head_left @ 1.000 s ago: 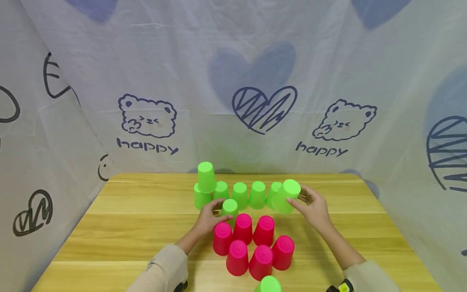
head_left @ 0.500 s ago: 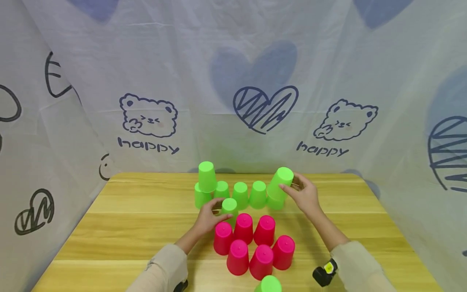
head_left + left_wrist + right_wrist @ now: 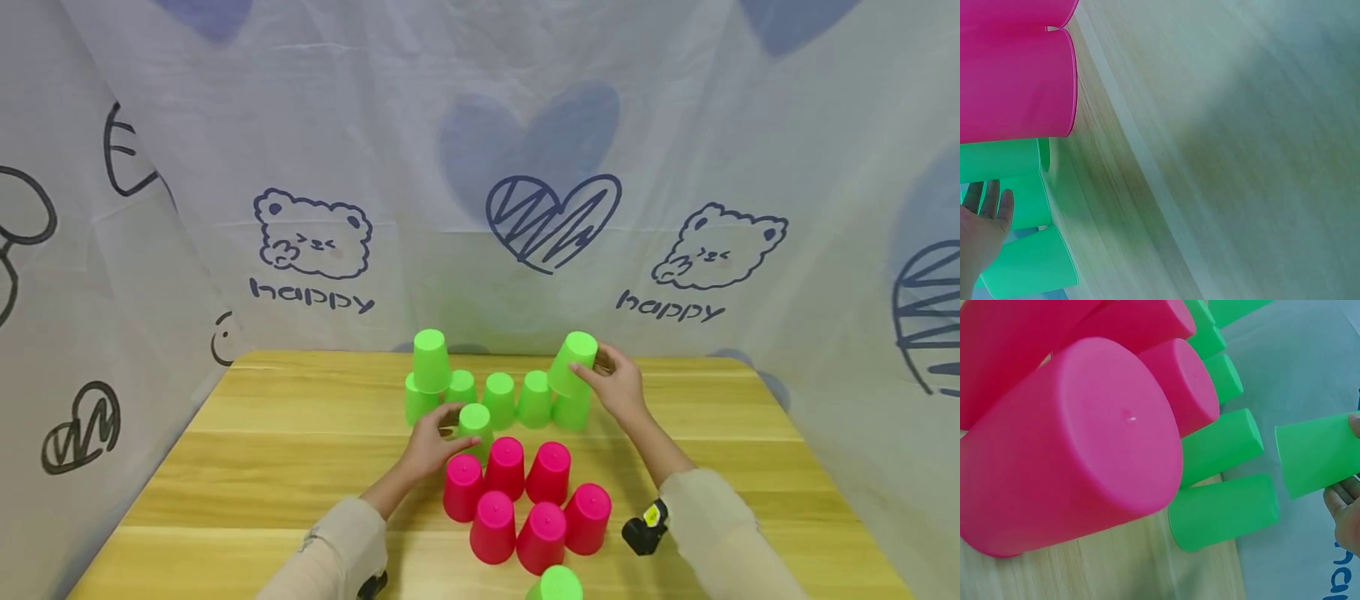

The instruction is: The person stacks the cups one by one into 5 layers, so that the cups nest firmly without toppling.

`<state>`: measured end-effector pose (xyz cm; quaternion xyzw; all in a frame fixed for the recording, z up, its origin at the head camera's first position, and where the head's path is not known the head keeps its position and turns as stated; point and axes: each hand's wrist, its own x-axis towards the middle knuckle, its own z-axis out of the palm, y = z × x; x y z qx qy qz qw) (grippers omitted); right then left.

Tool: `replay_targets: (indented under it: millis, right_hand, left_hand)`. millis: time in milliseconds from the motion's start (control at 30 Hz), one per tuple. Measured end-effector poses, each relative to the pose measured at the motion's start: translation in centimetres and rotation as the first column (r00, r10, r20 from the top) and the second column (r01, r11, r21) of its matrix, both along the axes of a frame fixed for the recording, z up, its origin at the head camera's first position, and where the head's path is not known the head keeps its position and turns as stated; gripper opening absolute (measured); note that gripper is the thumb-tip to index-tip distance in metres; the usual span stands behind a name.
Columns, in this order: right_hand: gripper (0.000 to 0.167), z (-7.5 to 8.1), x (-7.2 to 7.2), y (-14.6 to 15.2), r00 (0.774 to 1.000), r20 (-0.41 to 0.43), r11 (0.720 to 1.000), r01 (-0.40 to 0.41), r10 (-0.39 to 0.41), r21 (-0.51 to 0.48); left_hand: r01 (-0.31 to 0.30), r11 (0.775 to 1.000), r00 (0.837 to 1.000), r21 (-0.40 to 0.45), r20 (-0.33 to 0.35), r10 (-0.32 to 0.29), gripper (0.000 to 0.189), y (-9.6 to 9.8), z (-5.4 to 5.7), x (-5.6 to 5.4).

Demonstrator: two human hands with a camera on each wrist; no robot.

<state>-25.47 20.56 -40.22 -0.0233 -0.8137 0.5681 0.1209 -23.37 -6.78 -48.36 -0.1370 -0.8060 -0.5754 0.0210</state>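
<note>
My right hand (image 3: 621, 390) holds an upside-down green cup (image 3: 573, 365), tilted, over the right-end green cup (image 3: 572, 410) of a back row. In the right wrist view a small gap shows between the held cup (image 3: 1317, 455) and the row cup (image 3: 1225, 511) under it. Thumb and fingers of my left hand (image 3: 431, 446) reach round another upside-down green cup (image 3: 475, 427), in front of the row. At the row's left end, one green cup (image 3: 431, 360) stands on top of another (image 3: 420, 400).
Several upside-down pink-red cups (image 3: 493, 529) stand close together in front of my left hand's cup. A lone green cup (image 3: 557, 585) is at the bottom edge of the head view. Behind the wooden table (image 3: 247, 450) hangs a printed cloth (image 3: 435, 250).
My right hand has moved left and up with its green cup, from beside the row's right-end cup to above it. The left hand stays around its cup.
</note>
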Motion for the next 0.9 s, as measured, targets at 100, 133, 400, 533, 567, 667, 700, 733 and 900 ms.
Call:
replay_targets:
  millis: [100, 133, 400, 533, 567, 667, 700, 733, 900]
  right_hand:
    - [0.05, -0.2, -0.4, 0.0, 1.0, 0.015, 1.0, 0.004, -0.004, 0.0]
    - [0.05, -0.2, -0.6, 0.0, 1.0, 0.019, 1.0, 0.006, -0.006, -0.005]
    - [0.05, -0.4, -1.5, 0.0, 0.999, 0.032, 1.0, 0.004, -0.003, -0.023]
    - [0.051, -0.4, -1.8, -0.2, 0.999, 0.046, 1.0, -0.006, 0.007, -0.025]
    - [0.052, -0.3, -1.8, -0.3, 0.999, 0.05, 1.0, -0.007, 0.008, -0.025]
    - [0.053, -0.1, -1.8, -0.5, 0.998, 0.059, 1.0, -0.016, 0.017, -0.013]
    - [0.053, -0.1, -1.9, -0.6, 0.998, 0.058, 1.0, -0.018, 0.019, -0.012]
    - [0.053, -0.1, -1.9, -0.7, 0.998, 0.061, 1.0, -0.018, 0.018, -0.008]
    - [0.053, -0.4, -2.0, -0.8, 0.997, 0.073, 1.0, -0.015, 0.015, 0.0]
  left_hand:
    - [-0.004, 1.0, 1.0, -0.006, -0.001, 0.004, 0.046, 0.0, 0.1, -0.1]
    - [-0.006, 1.0, 1.0, -0.008, 0.002, 0.006, 0.046, -0.1, 0.1, -0.1]
    - [0.0, 1.0, 1.0, -0.009, -0.003, 0.0, 0.046, 0.1, 1.1, 0.4]
    - [0.001, 1.0, 1.0, -0.024, -0.002, -0.001, 0.047, 0.2, 1.2, 0.4]
    - [0.002, 1.0, 1.0, -0.029, -0.006, -0.002, 0.047, 0.1, 0.9, 0.3]
    - [-0.005, 0.999, 1.0, -0.043, -0.005, 0.005, 0.048, 0.1, 0.5, -0.1]
    - [-0.005, 0.999, 1.0, -0.042, -0.005, 0.005, 0.048, 0.1, 0.5, -0.1]
    - [-0.004, 0.999, 1.0, -0.043, -0.005, 0.003, 0.049, 0.1, 0.6, -0.1]
    - [-0.001, 0.999, 1.0, -0.047, -0.015, 0.0, 0.049, 0.1, 0.9, -0.1]
